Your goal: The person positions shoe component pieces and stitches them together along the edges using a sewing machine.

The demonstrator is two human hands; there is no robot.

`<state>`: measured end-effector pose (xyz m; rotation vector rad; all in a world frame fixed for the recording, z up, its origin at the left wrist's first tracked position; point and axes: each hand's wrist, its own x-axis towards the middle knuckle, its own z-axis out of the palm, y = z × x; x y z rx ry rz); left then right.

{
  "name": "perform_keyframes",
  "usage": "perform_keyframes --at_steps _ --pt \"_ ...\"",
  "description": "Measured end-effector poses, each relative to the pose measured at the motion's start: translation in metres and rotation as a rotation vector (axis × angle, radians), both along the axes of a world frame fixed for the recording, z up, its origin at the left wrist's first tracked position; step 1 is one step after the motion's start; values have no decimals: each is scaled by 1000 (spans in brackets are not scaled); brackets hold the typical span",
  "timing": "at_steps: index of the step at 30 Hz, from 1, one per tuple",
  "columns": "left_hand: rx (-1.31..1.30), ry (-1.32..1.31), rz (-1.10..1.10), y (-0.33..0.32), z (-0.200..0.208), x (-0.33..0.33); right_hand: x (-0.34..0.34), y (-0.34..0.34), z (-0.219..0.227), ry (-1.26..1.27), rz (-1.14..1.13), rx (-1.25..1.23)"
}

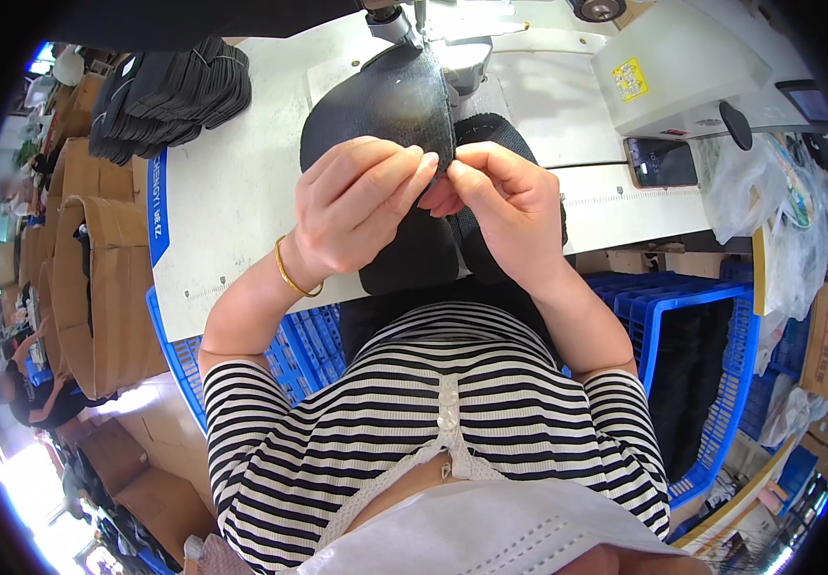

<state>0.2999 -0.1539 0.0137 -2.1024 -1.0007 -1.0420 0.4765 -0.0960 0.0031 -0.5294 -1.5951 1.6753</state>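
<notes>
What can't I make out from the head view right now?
- Edge of the black fabric piece where both hands pinch it: hidden by the left hand and right hand.
- Needle area of the sewing machine: cut off by the top edge.
- Phone screen: too small to tell.

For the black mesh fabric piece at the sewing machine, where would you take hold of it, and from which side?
Probably at its near edge, approached from the person's side. The black mesh piece lies flat on the white table, with its far end under the sewing machine. Only the near edge lifts free, and there the left hand and right hand pinch it between fingertips.
</notes>
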Motion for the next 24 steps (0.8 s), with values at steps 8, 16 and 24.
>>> perform_keyframes --at_steps 8,16,24 --pt "45 128 5 1 2 0 -4 1 4 -73 -104 66" --pt "114 106 160 3 -9 -4 -10 -5 5 -11 -132 -22" --pt "39 100 133 4 -4 -7 -19 -1 4 26 -109 -63"
